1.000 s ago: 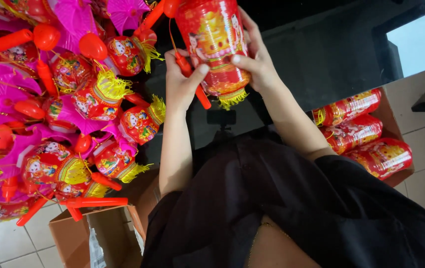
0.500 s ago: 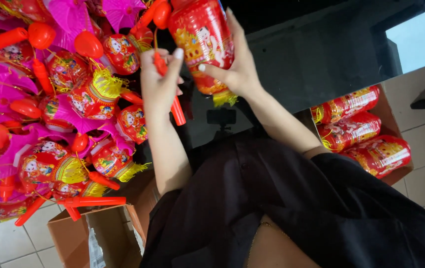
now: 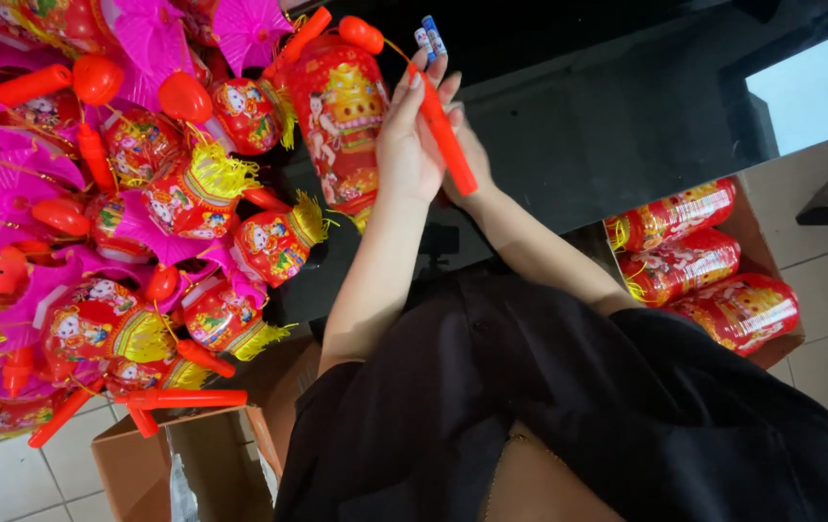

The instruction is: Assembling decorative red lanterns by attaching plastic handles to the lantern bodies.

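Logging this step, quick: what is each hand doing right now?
Left hand: closed on the red handle stick.
Right hand: mostly hidden behind the left; grip cannot be told.

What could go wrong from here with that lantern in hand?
1. The two small batteries sit right at the fingertips above the left hand; they could slip and drop.
2. The red lantern on its red handle stick hangs close to the crowded hanging lanterns; tassels may tangle.
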